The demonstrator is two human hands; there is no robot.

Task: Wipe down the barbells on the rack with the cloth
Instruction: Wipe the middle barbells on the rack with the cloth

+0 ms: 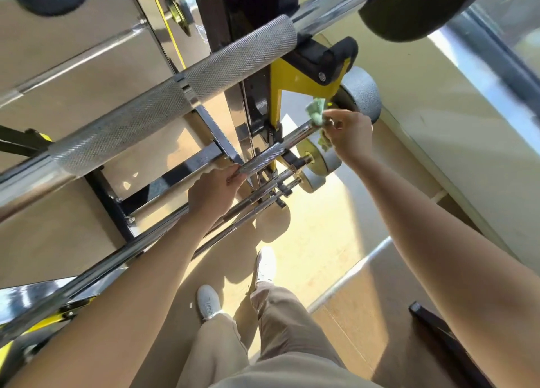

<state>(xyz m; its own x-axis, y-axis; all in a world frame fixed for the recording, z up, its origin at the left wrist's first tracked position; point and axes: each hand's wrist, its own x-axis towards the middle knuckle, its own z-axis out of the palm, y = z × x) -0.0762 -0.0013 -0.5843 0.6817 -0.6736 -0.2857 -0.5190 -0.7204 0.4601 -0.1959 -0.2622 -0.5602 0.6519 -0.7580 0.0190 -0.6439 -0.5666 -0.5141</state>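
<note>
A chrome barbell [264,155] lies on the black and yellow rack [287,78], with a grey plate [365,95] at its right end. My left hand [211,193] grips its knurled shaft near the middle. My right hand [349,136] holds a green cloth [317,111] wrapped on the same bar, close to the grey plate. Above it, a thicker barbell [163,104] with a long knurled sleeve crosses the view and carries a black plate [415,10] at its right end. Lower barbells [260,197] sit stacked below my left hand.
Two smaller grey plates with yellow centres [320,161] hang at the ends of the lower bars. A pale wall and a ledge [438,142] run close on the right. My feet stand on a tan floor [318,253]. A dark object [438,332] lies at the lower right.
</note>
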